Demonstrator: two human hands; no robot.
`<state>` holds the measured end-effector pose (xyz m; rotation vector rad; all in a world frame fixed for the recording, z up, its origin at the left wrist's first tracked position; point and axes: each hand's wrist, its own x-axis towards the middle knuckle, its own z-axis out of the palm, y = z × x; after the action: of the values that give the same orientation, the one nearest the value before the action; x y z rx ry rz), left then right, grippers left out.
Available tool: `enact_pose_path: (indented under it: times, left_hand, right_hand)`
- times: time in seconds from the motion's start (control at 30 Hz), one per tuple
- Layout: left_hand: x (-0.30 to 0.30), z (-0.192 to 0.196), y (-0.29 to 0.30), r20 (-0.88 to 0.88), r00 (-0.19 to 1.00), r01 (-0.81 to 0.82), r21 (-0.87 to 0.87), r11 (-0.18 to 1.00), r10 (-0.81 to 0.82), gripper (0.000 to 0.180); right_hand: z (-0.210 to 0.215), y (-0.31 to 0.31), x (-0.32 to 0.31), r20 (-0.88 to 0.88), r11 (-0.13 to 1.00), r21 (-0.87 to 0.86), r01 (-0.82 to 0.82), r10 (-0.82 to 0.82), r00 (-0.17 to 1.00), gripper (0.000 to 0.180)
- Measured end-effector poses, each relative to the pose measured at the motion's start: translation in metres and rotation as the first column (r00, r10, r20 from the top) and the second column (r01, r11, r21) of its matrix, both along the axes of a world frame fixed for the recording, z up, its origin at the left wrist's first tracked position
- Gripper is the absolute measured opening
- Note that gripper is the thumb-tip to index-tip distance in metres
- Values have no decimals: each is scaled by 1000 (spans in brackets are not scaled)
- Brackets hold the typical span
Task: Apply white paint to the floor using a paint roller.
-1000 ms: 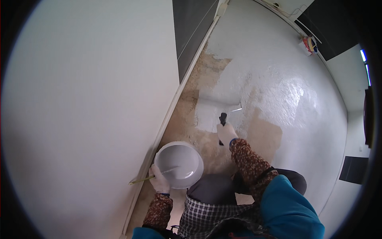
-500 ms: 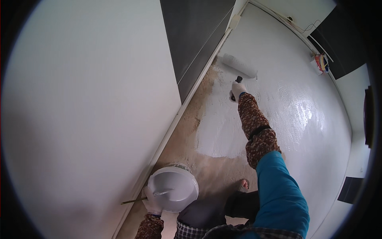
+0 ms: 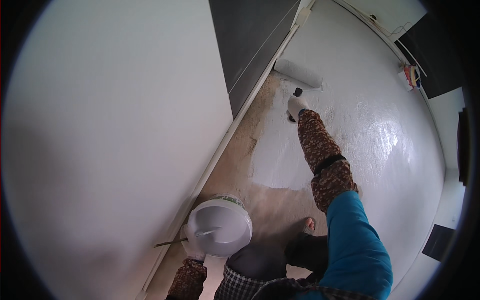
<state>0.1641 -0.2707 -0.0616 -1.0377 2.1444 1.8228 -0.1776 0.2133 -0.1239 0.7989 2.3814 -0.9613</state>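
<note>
My right hand [image 3: 298, 105], in a white glove, is closed around the dark handle of a paint roller [image 3: 299, 73]. The wide roller lies on the floor across wet, pale grey paint [image 3: 280, 160], its left end at the skirting board. My left hand [image 3: 191, 246], also gloved, grips the near left rim of a white bucket [image 3: 248, 220] holding light grey paint. A thin brush or stick [image 3: 170, 243] passes under that hand, its paint-coated end over the bucket's inside. The fingers on the rim are partly hidden.
Bare brown floor [image 3: 240, 175] runs beside the skirting board and around my foot [image 3: 309, 225]. A white wall or door panel [image 3: 125, 125] rises on the left, a dark panel [image 3: 250, 35] beyond it. A small red-and-white container [image 3: 410, 77] and loose cables [image 3: 385, 30] lie far right.
The roller has slid left across the floor toward the skirting board, my right hand moving with it. The view has shifted slightly; my left hand keeps its hold at the bucket.
</note>
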Motion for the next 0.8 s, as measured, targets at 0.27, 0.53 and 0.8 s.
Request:
enact_pose_path:
  times: [0.27, 0.53, 0.8]
  left_hand:
    - [-7, 24, 6, 20, 997, 74, 37, 997, -75, 65]
    - [-31, 19, 18, -8, 999, 50, -9, 999, -50, 48]
    - [-94, -27, 39, 78, 985, 163, -170, 972, -152, 63]
  right_hand:
    - [21, -108, 102, 526, 182, 531, -828, 695, 490, 30]
    - [50, -174, 198, 93, 990, 83, 113, -121, 988, 43]
    - [73, -182, 216, 313, 553, -628, 548, -465, 828, 18]
